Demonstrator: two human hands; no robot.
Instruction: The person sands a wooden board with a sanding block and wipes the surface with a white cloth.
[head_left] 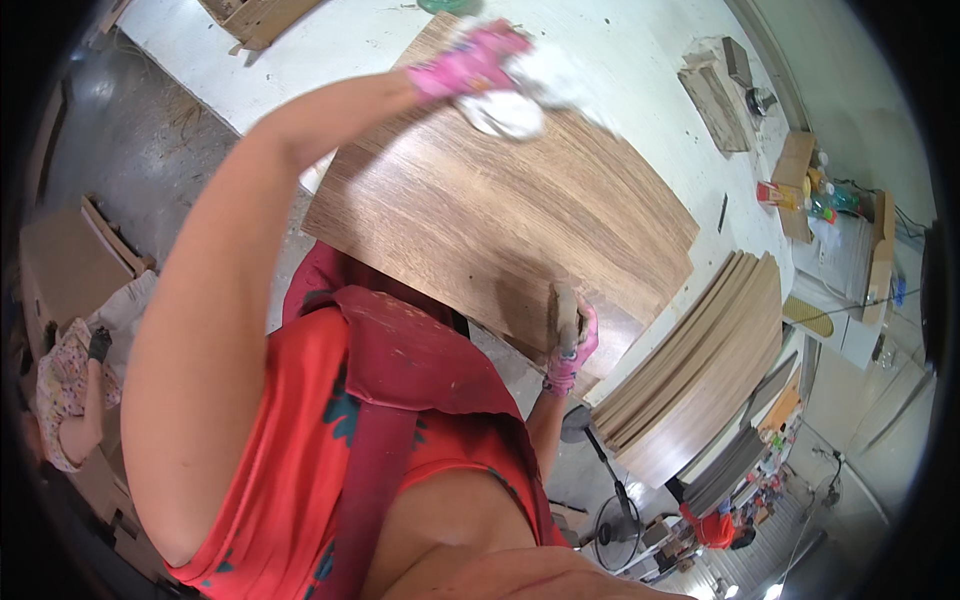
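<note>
Looking down through the head camera, I saw the wooden panel (pixel 500 215) lying flat on the white workbench (pixel 640 90), its near corner jutting past the bench edge toward the body. The left hand (pixel 470 62), in a pink glove, was stretched out to the far end of the panel, its fingers closed around a white cloth (pixel 510 100) and pressing it onto the wood; the arm was fully extended, which I judged was needed to reach that far edge. The right hand (pixel 572 340), also gloved in pink, was clamped on the panel's near edge, thumb over the top face, probably to keep the board from sliding under the pressure of the cloth. The cloth was blurred, so I could not make out its folds. Just right of the panel, a stack of similar boards (pixel 700 370) leaned in overlapping layers, kept close at hand. Bottles and small containers (pixel 810 195) sat further right on the bench, well apart from the work.
</note>
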